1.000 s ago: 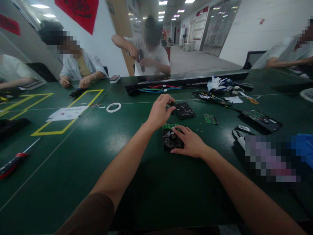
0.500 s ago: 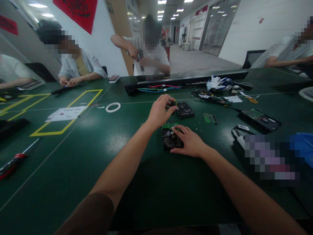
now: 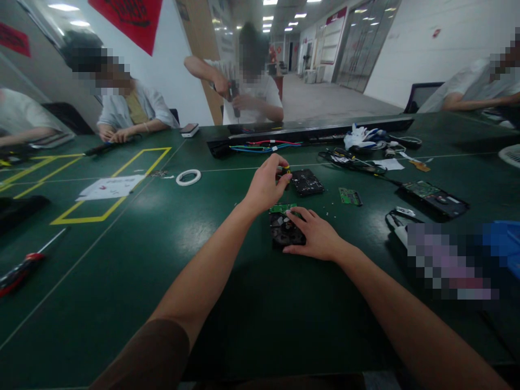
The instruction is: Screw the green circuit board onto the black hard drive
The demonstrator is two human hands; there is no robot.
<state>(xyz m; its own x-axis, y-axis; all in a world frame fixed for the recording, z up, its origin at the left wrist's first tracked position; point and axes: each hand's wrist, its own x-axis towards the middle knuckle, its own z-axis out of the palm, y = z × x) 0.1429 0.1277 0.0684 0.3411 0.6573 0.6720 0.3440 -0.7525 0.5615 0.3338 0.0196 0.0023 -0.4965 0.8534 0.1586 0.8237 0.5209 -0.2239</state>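
Observation:
A small black hard drive [image 3: 284,230] with a green circuit board [image 3: 280,208] at its far end lies on the dark green table [image 3: 162,260]. My right hand [image 3: 314,236] rests flat on the drive's right side, fingers spread, pressing it down. Above the drive's far end, my left hand [image 3: 266,187] is closed in a pinch round the dark, yellow-marked handle of a small screwdriver [image 3: 285,174] held upright. The tool's tip is hidden behind my fingers.
A second black drive part [image 3: 307,182] and a loose green board [image 3: 350,196] lie beyond. Another drive [image 3: 436,199], cables [image 3: 353,161] and a long black bar [image 3: 309,132] sit farther back. A tape ring [image 3: 188,177], paper [image 3: 111,187], a red screwdriver [image 3: 20,271]; other people sit around.
My left hand has lifted a little and shifted slightly away with the screwdriver. My right hand stays on the drive.

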